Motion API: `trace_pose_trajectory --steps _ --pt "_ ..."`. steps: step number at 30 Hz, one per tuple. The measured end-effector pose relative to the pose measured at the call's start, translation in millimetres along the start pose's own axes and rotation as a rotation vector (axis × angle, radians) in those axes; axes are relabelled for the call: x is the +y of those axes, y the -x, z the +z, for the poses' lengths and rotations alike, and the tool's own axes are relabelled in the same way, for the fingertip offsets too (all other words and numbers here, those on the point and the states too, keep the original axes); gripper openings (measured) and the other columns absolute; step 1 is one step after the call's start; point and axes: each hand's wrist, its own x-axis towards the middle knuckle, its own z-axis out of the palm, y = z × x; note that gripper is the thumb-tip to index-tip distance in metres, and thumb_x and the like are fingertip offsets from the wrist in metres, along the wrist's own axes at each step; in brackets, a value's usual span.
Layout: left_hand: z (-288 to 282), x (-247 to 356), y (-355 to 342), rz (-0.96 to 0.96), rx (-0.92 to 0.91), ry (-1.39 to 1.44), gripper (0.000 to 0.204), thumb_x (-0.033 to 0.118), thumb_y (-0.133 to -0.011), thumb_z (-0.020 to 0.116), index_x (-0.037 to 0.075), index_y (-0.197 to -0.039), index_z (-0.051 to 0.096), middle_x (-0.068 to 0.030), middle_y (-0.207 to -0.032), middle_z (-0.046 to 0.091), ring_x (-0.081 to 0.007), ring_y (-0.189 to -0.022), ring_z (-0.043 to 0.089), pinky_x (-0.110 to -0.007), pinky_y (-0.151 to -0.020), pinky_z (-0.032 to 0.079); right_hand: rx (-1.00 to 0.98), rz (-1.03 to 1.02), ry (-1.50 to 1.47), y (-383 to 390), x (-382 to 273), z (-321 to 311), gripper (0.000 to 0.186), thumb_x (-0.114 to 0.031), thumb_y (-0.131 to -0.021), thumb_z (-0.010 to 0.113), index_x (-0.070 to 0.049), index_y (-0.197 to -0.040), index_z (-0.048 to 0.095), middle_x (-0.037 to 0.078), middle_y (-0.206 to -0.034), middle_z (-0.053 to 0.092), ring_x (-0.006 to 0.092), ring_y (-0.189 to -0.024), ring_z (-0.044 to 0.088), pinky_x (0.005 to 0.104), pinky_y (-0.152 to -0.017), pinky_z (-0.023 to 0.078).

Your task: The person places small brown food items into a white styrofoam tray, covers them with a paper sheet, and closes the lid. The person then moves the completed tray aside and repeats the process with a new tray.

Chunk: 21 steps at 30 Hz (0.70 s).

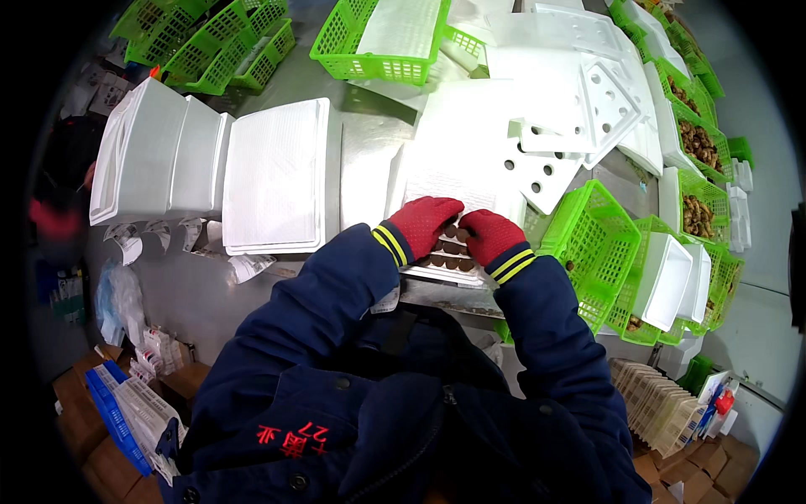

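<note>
In the head view, both my hands wear red knit gloves with yellow-striped dark cuffs. They meet over a white foam tray (442, 273) near the table's front edge. Rows of brown round pieces (451, 262), which look like mushroom caps, lie in its near part. My left hand (424, 225) curves in over the tray's left side, fingers closed and bent toward the top row. From the other side my right hand (491, 235) reaches in, its fingers bent close to the left fingertips. Whatever sits between the fingertips is hidden by the gloves.
White foam boxes (281, 176) stand at left. White sheets with round holes (537, 168) lie beyond my right hand. Green baskets (592, 244) line the right, some holding brown mushroom-like pieces (701, 144). Another green basket (378, 67) sits at the far side. A person's red glove (57, 220) shows far left.
</note>
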Motion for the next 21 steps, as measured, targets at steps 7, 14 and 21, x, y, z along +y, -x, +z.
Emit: trace_pose_trajectory --steps 7,14,21 --pt "7.9 -7.6 -4.1 -0.089 0.033 -0.090 0.023 0.012 -0.082 0.063 0.006 -0.103 0.063 -0.0149 -0.098 0.062 -0.0352 -0.090 0.061 -0.043 -0.078 0.050 0.050 0.000 -0.047 3.3 -9.8 -5.9 0.013 -0.012 -0.079 0.060 -0.010 -0.091 0.066 0.012 -0.092 0.066 0.0332 -0.087 0.063 0.0410 -0.074 0.051" --pt "12.6 -14.2 -5.3 0.106 0.049 0.151 0.024 0.004 -0.082 0.055 0.003 -0.105 0.061 -0.0170 -0.105 0.061 -0.0358 -0.097 0.058 -0.041 -0.083 0.049 0.007 0.209 -1.481 34.8 26.3 -37.3 0.053 0.004 -0.076 0.069 -0.004 -0.125 0.050 0.010 -0.109 0.063 0.0208 -0.101 0.062 0.0317 -0.081 0.053" --pt "9.6 -3.2 -21.2 -0.060 -0.131 -0.248 0.025 0.024 -0.077 0.068 0.008 -0.095 0.064 -0.0136 -0.094 0.062 -0.0344 -0.091 0.057 -0.045 -0.077 0.046 0.028 0.078 0.008 5.5 9.0 -6.4 0.028 -0.027 -0.083 0.059 -0.010 -0.104 0.064 0.015 -0.094 0.067 0.0340 -0.084 0.064 0.0422 -0.073 0.052"
